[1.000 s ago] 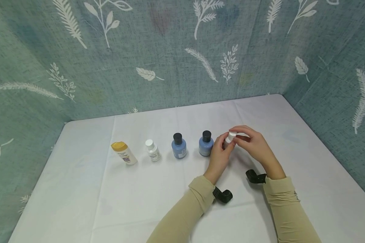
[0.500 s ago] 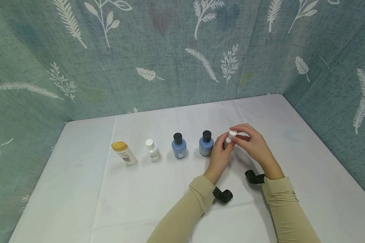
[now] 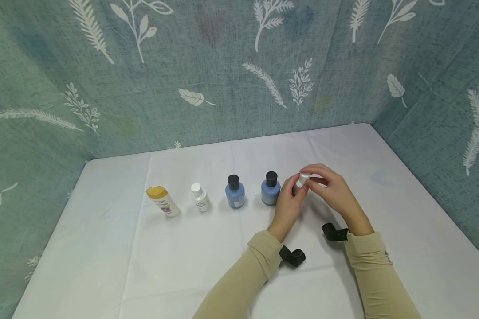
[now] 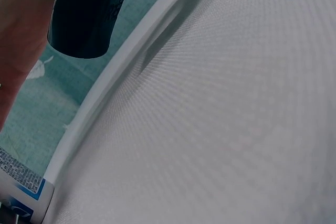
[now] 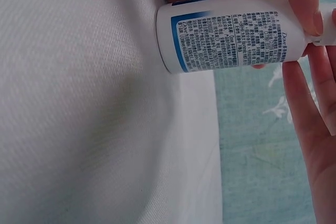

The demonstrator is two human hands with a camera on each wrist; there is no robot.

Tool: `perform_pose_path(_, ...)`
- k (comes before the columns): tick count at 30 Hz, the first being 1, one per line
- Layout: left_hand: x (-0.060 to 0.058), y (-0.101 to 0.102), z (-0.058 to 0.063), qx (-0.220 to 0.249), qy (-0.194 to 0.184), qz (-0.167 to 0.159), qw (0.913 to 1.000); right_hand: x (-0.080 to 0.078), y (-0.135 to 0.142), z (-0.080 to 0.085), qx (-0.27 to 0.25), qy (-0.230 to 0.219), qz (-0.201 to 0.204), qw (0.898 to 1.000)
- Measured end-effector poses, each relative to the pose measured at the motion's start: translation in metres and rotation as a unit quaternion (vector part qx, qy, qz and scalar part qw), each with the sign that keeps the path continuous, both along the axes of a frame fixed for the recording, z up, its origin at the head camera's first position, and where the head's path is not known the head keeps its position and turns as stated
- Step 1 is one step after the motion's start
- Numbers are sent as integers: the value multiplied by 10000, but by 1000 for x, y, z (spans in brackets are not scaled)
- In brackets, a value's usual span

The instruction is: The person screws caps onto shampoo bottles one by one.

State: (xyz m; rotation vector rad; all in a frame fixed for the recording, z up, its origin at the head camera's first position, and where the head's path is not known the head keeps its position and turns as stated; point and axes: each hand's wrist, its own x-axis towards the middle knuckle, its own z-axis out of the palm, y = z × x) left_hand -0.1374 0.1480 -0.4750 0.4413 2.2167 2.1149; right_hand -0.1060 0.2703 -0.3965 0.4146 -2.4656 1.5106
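Note:
In the head view a small white bottle (image 3: 296,188) with a white cap (image 3: 304,177) stands on the right part of the table. My left hand (image 3: 288,206) grips its body. My right hand (image 3: 332,188) pinches the cap from above with thumb and fingers. The right wrist view shows the bottle's printed side (image 5: 226,35), reading Dove with blue trim, its base against the white cloth. Only a lower corner of the bottle (image 4: 26,192) appears in the left wrist view. Just left of my left hand stands a blue bottle (image 3: 270,189) with a black cap.
Farther left in a row stand a second blue bottle (image 3: 235,192), a white bottle (image 3: 201,198) and a yellow-capped cream-coloured bottle (image 3: 163,201). Black cameras (image 3: 292,256) sit on both wrists. A white cloth covers the table (image 3: 175,266), with a patterned green curtain (image 3: 223,88) behind.
My right hand on the cap shifts slightly up, then back down. My left hand stays in place round the bottle, and the other bottles have not moved.

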Motion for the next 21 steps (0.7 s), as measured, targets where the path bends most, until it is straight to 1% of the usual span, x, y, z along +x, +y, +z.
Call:
perform_pose_path(5, 0, 0, 0, -52, -17, 13, 10000, -2, -1, -2, 16, 47, -150, 9999)
perform_pose_path(12, -1, -1, 1, -10, 29, -6, 10000, -14, 9, -23, -11, -13, -275, 9996)
perform_pose_path(14, -1, -1, 2, 5, 14, -11, 10000, -15, 10, -25, -51, -11, -284, 9996)
perform_pose_path(17, -1, -1, 2, 21, -35, -33, 10000, -15, 9, -24, -150, -21, -302, 9994)
perform_pose_path(21, -1, -1, 1, 83, -71, -91, 9999, -9, 3, -14, -191, -17, -345, 9992)
